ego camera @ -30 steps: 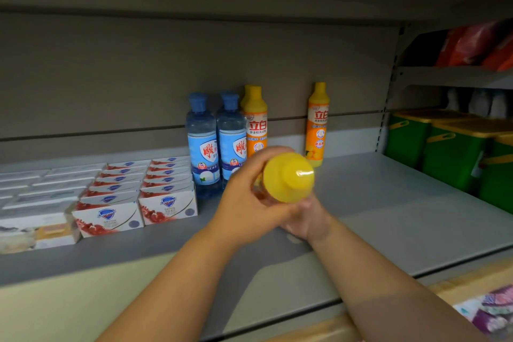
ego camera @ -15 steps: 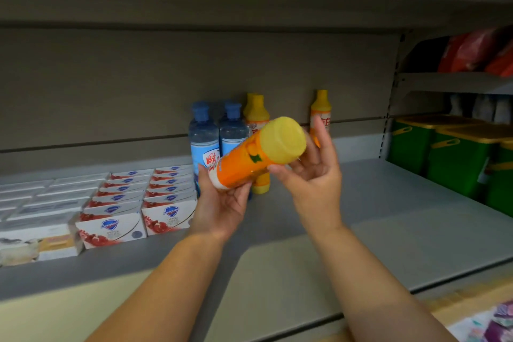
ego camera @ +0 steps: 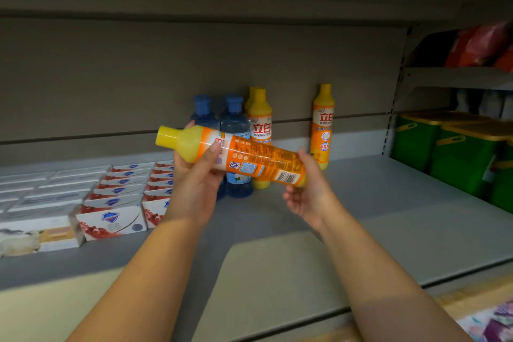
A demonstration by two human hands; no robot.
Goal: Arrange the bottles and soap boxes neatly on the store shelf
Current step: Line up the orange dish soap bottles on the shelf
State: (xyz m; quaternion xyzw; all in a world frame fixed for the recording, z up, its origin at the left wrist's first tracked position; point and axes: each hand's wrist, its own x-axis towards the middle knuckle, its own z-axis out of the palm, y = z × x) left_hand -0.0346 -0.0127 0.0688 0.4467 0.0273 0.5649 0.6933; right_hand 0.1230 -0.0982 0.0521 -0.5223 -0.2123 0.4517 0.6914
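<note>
Head view, nearest first: two bare forearms rise from the bottom edge toward the centre of the frame and meet on one orange bottle (ego camera: 249,157), held in the air above the grey shelf (ego camera: 374,216) and touching none of the stock. The left hand (ego camera: 194,194) grips the shoulder end, thumb laid across the front and fingers (ego camera: 191,125) wrapped behind, clamped on the bottle. The right hand (ego camera: 311,194) cups the base end from below, thumb up along the side and fingers curled under it. The bottle lies almost level, its yellow cap pointing to the left of the frame and its base dipping lower right, with the small-print side of its label toward the camera. This looks like a hold for turning it so the front faces out before it is stood up. Left of the hands, soap boxes (ego camera: 111,219) sit in tidy rows running back from the shelf's front edge. Directly behind the held bottle stand two blue bottles (ego camera: 236,130) side by side. Just right of them are two upright orange bottles (ego camera: 260,122), one behind the other, and a lone orange bottle (ego camera: 323,125) stands apart further right, near the back panel. The gap between them seems the likely slot. At far right, green bins (ego camera: 444,153) fill the neighbouring bay.
</note>
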